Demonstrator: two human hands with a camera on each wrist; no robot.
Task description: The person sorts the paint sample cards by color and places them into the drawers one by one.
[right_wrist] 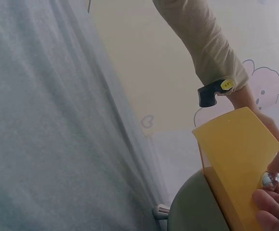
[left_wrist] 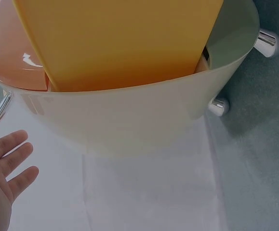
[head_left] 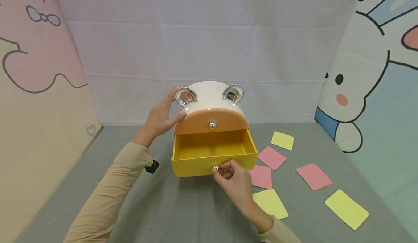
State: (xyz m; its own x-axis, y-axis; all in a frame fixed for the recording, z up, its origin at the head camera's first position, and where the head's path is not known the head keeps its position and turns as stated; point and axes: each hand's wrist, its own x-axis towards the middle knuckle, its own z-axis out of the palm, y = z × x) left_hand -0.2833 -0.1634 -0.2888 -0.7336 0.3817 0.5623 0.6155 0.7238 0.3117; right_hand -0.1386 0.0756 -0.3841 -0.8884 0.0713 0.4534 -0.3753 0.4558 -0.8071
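In the middle of the table stands a small drawer cabinet shaped like an animal, with a white top [head_left: 210, 90], silver ring ears and an orange upper drawer [head_left: 196, 122]. Its yellow lower drawer [head_left: 192, 167] is pulled out, and only its bare inside shows. My right hand [head_left: 236, 183] pinches that drawer's round silver knob [right_wrist: 271, 181] between thumb and fingers. At the cabinet's left side, my left hand [head_left: 160, 118] lies against the white top by the ear, thumb and fingers spread. The left wrist view shows those fingers [left_wrist: 15, 159] extended beside the cream-coloured shell.
Several pink cards [head_left: 314, 176] and yellow cards [head_left: 347, 209] lie scattered on the grey cloth [head_left: 156, 206] to the cabinet's right. Behind hangs a white cloth [head_left: 202, 50], with cartoon-printed cloths on both sides. Short silver feet [left_wrist: 219, 106] stick out from the cabinet's underside.
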